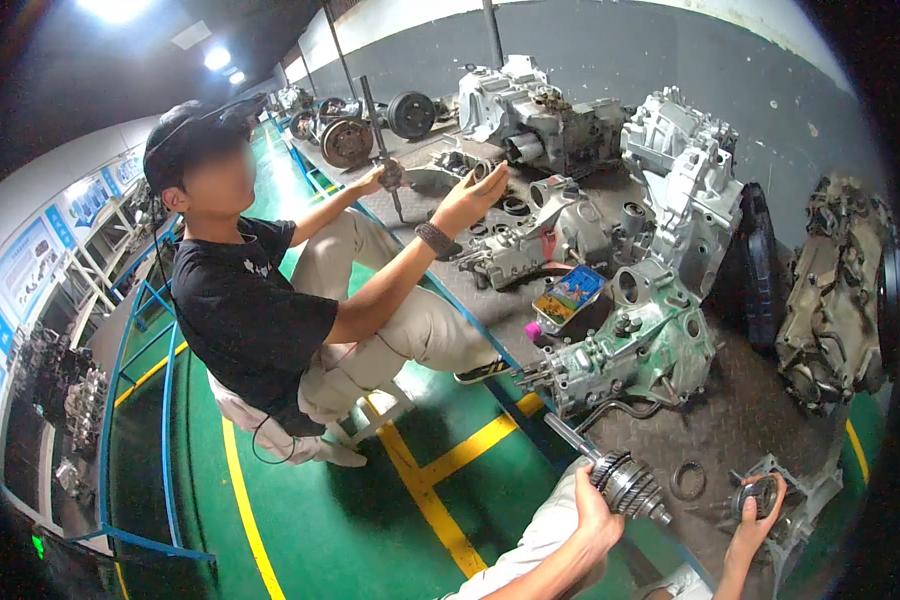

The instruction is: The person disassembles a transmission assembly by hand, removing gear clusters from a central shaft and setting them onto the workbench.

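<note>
My left hand [594,518] is closed round a metal transmission shaft [627,483] stacked with toothed gears. The shaft is tilted, its long bare end pointing up and left. To the right, my right hand [762,522] grips a dark ring-shaped gear part [756,494] by its rim, fingers curled round it and the thumb in front. Between the two hands a toothed metal ring [688,481] lies flat on the dark bench top [670,440]. An open silver housing [805,515] sits beside and behind my right hand.
A green-tinted gearbox [635,350] stands ahead, near a blue tray [570,295] of small parts. More gearboxes [685,190] line the wall. At left a seated co-worker [255,310] holds an upright shaft [378,140] and a small ring. A dirty gearbox [835,300] stands far right.
</note>
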Demonstrator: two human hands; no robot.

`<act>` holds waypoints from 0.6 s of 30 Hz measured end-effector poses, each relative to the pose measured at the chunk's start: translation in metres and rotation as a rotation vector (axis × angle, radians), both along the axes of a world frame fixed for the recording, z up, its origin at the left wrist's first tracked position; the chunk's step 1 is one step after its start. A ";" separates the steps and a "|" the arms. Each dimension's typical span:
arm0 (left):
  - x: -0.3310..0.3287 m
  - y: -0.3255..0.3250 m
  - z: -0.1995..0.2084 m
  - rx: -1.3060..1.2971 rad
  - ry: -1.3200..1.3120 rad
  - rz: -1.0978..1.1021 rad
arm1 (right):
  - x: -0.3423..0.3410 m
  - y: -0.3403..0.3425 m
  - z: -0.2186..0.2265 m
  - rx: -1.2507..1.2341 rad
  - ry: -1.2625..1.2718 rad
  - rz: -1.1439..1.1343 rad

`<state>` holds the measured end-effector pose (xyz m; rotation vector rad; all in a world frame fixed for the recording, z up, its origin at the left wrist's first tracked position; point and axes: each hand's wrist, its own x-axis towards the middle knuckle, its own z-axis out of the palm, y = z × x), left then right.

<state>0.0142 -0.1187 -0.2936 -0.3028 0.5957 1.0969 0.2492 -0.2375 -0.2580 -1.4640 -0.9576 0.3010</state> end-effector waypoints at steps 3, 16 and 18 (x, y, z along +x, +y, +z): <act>-0.001 -0.001 0.004 -0.002 -0.001 -0.011 | 0.002 -0.002 -0.002 -0.008 -0.006 -0.009; 0.001 0.001 -0.007 -0.008 -0.011 -0.008 | 0.007 -0.001 -0.007 0.003 -0.027 0.010; 0.001 0.002 -0.005 -0.027 -0.005 -0.001 | 0.007 0.001 -0.007 0.012 -0.015 0.016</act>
